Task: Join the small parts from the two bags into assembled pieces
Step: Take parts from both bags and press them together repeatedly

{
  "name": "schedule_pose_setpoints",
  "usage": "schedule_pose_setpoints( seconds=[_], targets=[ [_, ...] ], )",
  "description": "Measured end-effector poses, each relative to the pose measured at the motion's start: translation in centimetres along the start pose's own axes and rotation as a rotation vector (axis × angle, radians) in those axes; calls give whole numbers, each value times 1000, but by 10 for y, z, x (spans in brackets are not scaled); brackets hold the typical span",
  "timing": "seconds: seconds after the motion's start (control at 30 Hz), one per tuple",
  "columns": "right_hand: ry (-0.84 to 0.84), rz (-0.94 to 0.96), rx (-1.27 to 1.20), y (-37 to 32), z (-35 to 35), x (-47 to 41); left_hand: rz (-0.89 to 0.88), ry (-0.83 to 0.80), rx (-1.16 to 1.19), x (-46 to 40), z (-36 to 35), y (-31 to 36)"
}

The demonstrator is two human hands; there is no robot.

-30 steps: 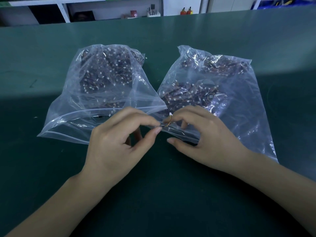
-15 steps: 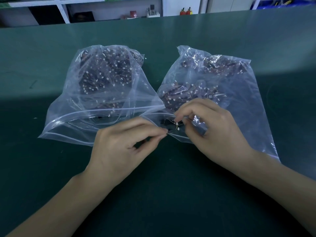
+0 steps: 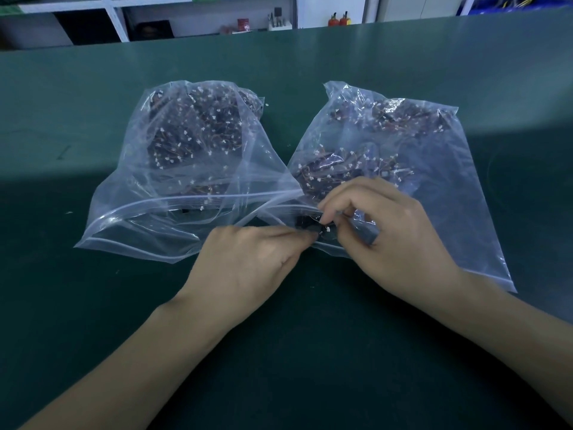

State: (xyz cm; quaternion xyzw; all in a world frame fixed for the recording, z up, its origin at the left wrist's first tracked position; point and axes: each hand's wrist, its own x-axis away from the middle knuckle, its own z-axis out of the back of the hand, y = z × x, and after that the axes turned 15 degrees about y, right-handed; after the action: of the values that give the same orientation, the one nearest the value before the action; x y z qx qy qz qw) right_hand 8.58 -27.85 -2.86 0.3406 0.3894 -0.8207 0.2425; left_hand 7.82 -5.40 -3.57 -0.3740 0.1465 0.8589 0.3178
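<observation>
A dark green work table (image 3: 434, 57) fills most of the view, with a brighter band of light across its middle. Beyond its far edge stands white shelving (image 3: 117, 17); blue bins (image 3: 511, 1) sit to the shelving's right.

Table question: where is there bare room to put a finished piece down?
Bare green table lies left of the left hand, below the left bag; also beyond both bags toward the shelves, and right of the right bag. It is crowded where both hands meet, the right hand at the bag mouths.
</observation>
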Motion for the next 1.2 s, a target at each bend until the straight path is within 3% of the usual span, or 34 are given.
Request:
schedule_pose_setpoints(
  seconds=[0.17, 0.43, 0.63, 0.9, 1.2],
  targets=[
    [-44, 9, 31, 1, -3, 1, 6, -119, 5, -2, 4, 6],
    [-142, 100, 202, 4, -2, 4, 148, 149, -43, -4, 27, -7],
    [-277, 146, 344, 4, -1, 6, 414, 47, -295, 9, 33, -49],
    [-372, 135, 443, 4, -2, 10, 424, -36, -357, 18, 24, -78],
    [-193, 218, 336, 4, -12, 4, 369, -18, -382, 23, 22, -83]
  ],
)
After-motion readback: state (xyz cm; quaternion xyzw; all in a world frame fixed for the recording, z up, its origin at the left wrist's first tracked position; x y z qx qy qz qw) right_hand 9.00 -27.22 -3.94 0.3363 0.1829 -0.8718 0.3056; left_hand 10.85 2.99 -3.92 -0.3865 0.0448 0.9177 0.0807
